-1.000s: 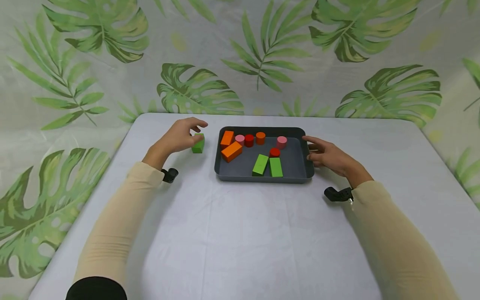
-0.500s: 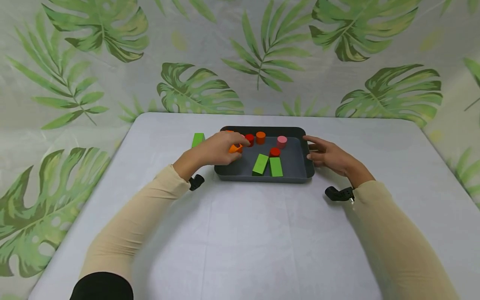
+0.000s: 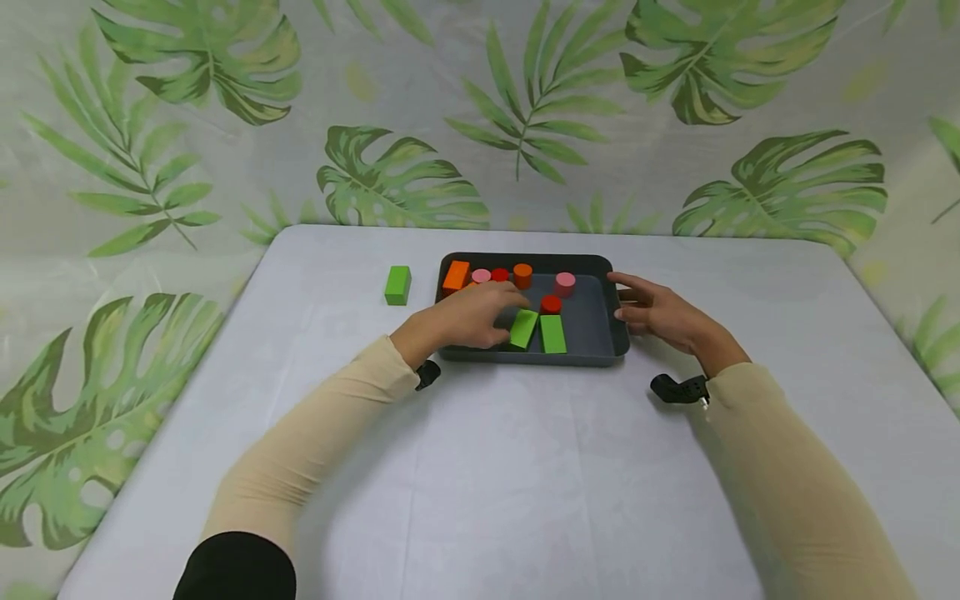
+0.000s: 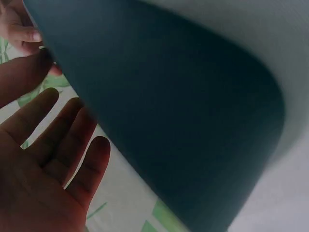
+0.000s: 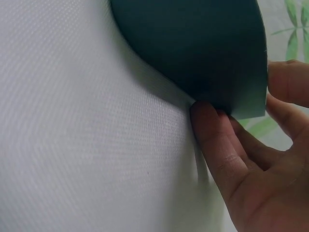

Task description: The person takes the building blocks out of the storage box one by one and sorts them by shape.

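Note:
My left hand (image 3: pixel 474 317) reaches over the left side of a dark grey tray (image 3: pixel 592 329). Its thumb and fingertips are close to the left green block (image 3: pixel 524 328); whether they touch it is hidden. The left wrist view shows the fingers (image 4: pixel 91 164) extended above the tray rim, with no block visible. My right hand (image 3: pixel 660 317) rests against the tray's right side, its thumb (image 5: pixel 207 128) at the wall and the index finger by the rim. Beside the left block lies another green block (image 3: pixel 552 334), below a red cylinder (image 3: pixel 551 305).
A further green block (image 3: pixel 397 286) stands on the white table (image 3: pixel 495 467), left of the tray. Inside the tray are an orange block (image 3: pixel 456 277), an orange cylinder (image 3: pixel 522 276), a pink cylinder (image 3: pixel 565 284) and more pieces partly behind the left hand.
My left hand has moved right, from beside the green block on the table to over the tray, near the left green block inside. The right hand has stayed at the tray's side.

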`<state>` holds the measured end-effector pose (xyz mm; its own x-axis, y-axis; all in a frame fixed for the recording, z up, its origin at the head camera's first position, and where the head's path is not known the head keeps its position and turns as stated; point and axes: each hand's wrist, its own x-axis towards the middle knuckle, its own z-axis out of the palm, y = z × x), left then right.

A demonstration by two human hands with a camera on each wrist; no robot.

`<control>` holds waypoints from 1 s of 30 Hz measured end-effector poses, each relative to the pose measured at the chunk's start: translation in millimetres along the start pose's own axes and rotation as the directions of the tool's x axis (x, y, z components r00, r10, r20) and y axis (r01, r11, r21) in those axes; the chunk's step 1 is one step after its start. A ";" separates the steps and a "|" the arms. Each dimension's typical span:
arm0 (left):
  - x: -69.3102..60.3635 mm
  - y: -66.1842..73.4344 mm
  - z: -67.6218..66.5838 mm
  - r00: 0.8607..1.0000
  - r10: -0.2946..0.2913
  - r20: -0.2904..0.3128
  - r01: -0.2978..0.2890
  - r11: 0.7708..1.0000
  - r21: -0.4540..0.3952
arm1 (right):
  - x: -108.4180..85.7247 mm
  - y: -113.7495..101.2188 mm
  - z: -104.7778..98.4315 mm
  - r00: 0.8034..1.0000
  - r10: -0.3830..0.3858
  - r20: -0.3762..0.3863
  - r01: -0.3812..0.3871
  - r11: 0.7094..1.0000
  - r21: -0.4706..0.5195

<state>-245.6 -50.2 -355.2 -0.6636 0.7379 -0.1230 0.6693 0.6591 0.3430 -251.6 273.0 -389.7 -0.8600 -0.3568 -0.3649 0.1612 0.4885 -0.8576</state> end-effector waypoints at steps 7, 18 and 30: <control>8.0 1.2 9.7 0.995 -0.061 0.077 0.062 0.998 -0.019 | 0.5 2.1 2.3 1.000 -0.011 -0.016 0.011 1.000 0.000; 11.6 -2.1 14.3 0.997 -0.044 0.066 0.046 0.998 -0.039 | 0.8 1.2 0.2 0.999 -0.015 -0.037 0.014 1.000 -0.022; 13.1 -2.8 18.3 0.996 -0.051 0.073 0.059 0.993 -0.105 | 0.0 1.7 1.7 1.000 0.003 -0.019 -0.003 1.000 0.024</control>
<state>-250.0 -39.7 -374.8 -0.6709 0.7118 -0.2079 0.5902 0.6823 0.4314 -250.5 272.5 -391.8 -0.8684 -0.3402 -0.3607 0.1750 0.4705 -0.8649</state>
